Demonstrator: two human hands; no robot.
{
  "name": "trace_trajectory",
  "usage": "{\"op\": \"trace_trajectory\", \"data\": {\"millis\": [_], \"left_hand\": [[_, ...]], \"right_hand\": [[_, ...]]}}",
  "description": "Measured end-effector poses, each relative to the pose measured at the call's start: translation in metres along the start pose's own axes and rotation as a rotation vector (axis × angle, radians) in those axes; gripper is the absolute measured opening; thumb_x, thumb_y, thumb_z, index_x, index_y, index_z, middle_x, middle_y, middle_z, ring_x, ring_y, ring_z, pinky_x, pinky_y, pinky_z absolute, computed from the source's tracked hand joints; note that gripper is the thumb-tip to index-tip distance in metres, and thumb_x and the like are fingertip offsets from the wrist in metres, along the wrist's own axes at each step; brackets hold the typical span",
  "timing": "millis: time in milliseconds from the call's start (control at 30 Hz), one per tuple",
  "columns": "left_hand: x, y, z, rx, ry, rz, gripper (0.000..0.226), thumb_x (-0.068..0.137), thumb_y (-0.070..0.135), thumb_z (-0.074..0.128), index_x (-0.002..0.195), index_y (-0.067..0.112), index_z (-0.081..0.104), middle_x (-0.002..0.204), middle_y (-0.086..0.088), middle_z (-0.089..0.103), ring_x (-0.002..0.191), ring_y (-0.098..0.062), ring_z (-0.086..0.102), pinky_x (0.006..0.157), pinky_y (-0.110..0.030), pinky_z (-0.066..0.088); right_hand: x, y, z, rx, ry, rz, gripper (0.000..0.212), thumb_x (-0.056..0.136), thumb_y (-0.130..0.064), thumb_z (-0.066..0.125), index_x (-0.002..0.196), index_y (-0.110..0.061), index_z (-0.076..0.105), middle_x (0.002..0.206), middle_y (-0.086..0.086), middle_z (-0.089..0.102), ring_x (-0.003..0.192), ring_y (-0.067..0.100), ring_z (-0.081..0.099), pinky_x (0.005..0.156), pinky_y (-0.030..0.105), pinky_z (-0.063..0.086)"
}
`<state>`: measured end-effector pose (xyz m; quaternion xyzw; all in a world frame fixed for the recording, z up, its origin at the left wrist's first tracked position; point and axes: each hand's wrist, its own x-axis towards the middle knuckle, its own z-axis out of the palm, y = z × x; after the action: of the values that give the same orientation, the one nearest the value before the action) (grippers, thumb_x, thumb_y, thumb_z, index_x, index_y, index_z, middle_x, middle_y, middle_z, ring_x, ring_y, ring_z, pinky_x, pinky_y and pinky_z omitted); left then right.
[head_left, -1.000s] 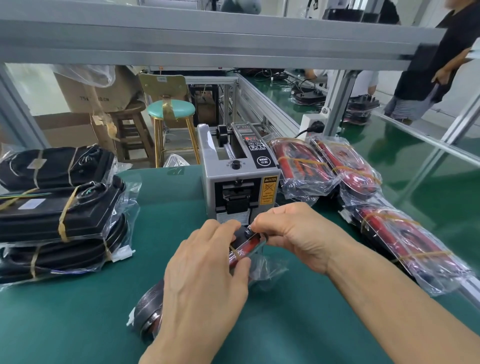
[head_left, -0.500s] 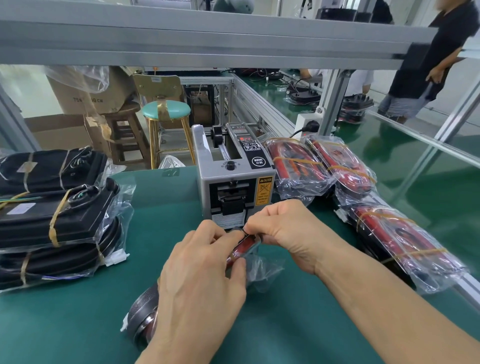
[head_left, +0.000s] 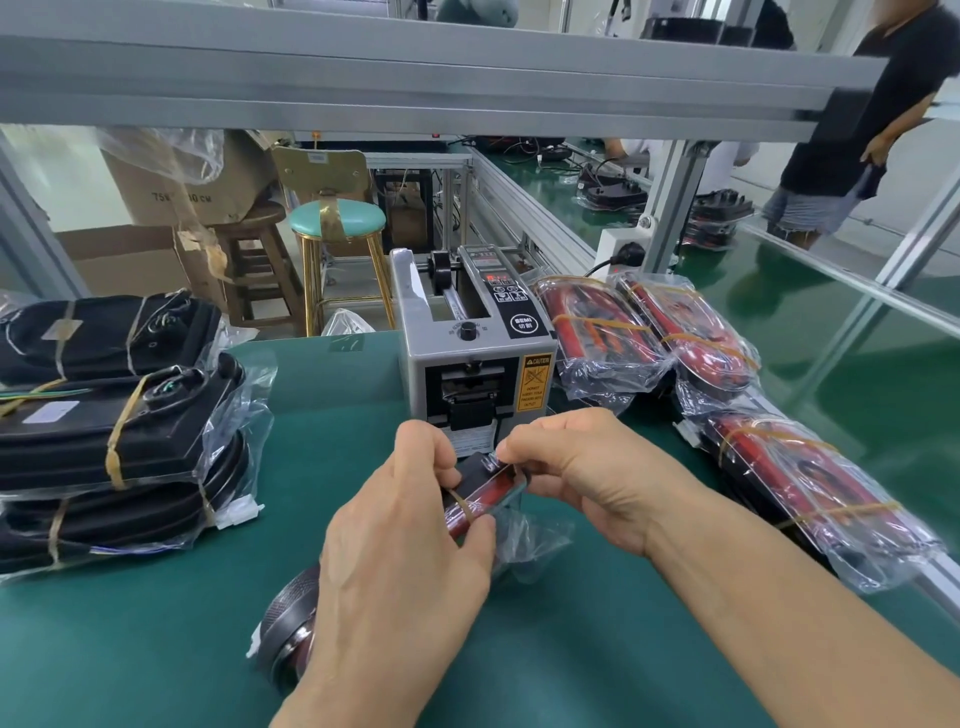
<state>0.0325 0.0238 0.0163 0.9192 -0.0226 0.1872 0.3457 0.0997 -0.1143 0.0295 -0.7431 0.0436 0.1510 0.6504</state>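
A red and black part in a clear plastic bag lies on the green mat in front of a grey tape dispenser. A rubber band crosses the part. My left hand grips the part from above, thumb and fingers curled round it. My right hand pinches the bag's top end at the part's far tip, just below the dispenser's outlet. The part's round black end sticks out under my left wrist.
Black bagged parts are stacked at the left. Red bagged parts lie at the right along an aluminium rail. A frame beam crosses overhead. Stools and cardboard boxes stand behind the bench. A person stands at the far right.
Both hands stay on the bagged part. My right fingers have shifted slightly at the bag's end; more of the red part shows between the hands.
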Motion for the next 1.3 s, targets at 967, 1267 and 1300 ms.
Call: {"op": "trace_trajectory", "data": {"millis": [967,1267,1300], "left_hand": [[0.002,-0.008,0.004,0.141,-0.003,0.265,0.036,0.063,0.026,0.075,0.099,0.030,0.070,0.082,0.010,0.056,0.071,-0.017,0.058,0.055,-0.029,0.046],[-0.006,-0.044,-0.030,-0.359,0.030,0.153,0.039,0.070,0.043,0.069,0.108,0.047,0.068,0.095,0.011,0.056,0.086,-0.005,0.058,0.075,-0.006,0.040],[-0.009,-0.047,-0.035,-0.460,0.071,0.141,0.042,0.068,0.033,0.078,0.108,0.044,0.070,0.095,0.008,0.059,0.085,-0.005,0.059,0.077,-0.007,0.043]], "right_hand": [[0.004,0.022,-0.004,-0.047,0.017,-0.128,0.016,0.086,-0.004,0.060,0.089,-0.019,0.065,0.089,-0.001,0.065,0.072,0.005,0.061,0.058,0.014,0.050],[-0.004,0.059,0.000,-0.060,-0.494,-0.188,0.084,0.066,-0.018,0.083,0.138,-0.033,0.042,0.135,-0.009,0.057,0.124,0.010,0.054,0.104,0.030,0.041],[-0.004,0.055,0.004,-0.061,-0.458,-0.253,0.080,0.067,-0.009,0.083,0.135,-0.027,0.046,0.129,-0.004,0.061,0.117,0.012,0.060,0.098,0.027,0.045]]}}
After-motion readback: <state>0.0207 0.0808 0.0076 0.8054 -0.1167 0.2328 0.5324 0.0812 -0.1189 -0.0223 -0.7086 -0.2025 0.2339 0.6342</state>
